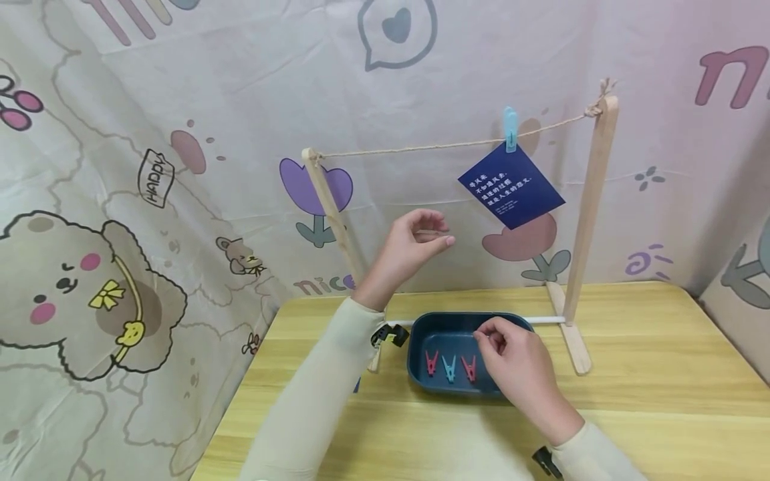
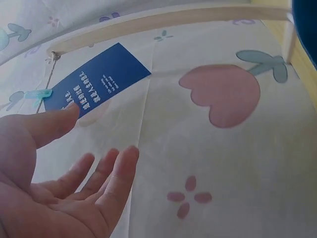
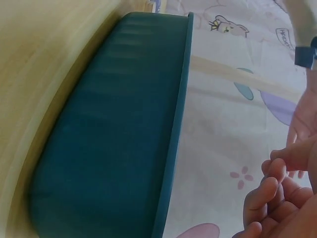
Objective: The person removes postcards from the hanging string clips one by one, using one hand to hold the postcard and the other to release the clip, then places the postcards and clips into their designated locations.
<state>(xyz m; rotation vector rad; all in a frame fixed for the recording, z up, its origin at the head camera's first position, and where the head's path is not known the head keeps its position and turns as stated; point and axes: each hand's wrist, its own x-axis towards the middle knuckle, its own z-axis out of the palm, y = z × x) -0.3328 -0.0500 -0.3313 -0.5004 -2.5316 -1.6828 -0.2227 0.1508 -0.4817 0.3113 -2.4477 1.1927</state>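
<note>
My left hand (image 1: 418, 237) is raised below the rope (image 1: 415, 148), its fingers loosely bent and apart, with nothing in them. To its right a dark blue card (image 1: 511, 187) with white writing hangs by a corner from a light blue clothespin (image 1: 510, 127) on the rope. In the left wrist view the card (image 2: 101, 79) shows beyond my thumb. Over the right side of the dark teal tray (image 1: 421, 327) hovers my right hand (image 1: 517, 357), fingers loosely curled and thumb near the fingertips; nothing shows between them. Inside the tray lie a red clothespin (image 1: 431, 363), a blue clothespin (image 1: 449, 369) and another red clothespin (image 1: 469, 368).
Two wooden posts carry the rope, the left post (image 1: 331, 200) and the right post (image 1: 592, 207); a white rod (image 1: 547, 320) runs low between them. Under my left sleeve a blue corner (image 1: 357, 385) peeks out on the wooden table (image 1: 650, 374). A printed cloth hangs behind.
</note>
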